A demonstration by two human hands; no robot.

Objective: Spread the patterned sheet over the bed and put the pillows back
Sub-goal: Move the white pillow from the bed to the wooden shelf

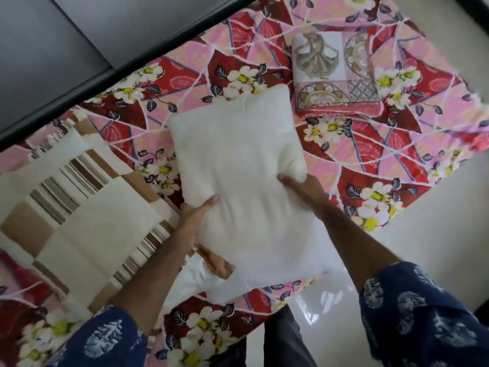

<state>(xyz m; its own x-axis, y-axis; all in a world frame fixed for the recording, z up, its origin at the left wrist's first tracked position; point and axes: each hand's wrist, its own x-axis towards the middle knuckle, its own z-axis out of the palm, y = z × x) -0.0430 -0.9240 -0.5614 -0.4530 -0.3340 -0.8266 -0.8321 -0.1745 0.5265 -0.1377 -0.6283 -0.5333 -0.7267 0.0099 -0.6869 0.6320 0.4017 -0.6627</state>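
Bed (428, 178) is covered by the patterned sheet (370, 154). Your left hand (197, 211) and right hand (301, 188) each clamp the white pillow (243, 186) above it, beside the striped pillow (87, 223).

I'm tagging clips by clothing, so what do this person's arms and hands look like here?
Both forearms are bare from the elbow down. Each arm wears a loose dark navy sleeve printed with pale leaf or feather shapes: the left sleeve and the right sleeve. The left hand and right hand are bare, with no gloves, rings or watch showing.
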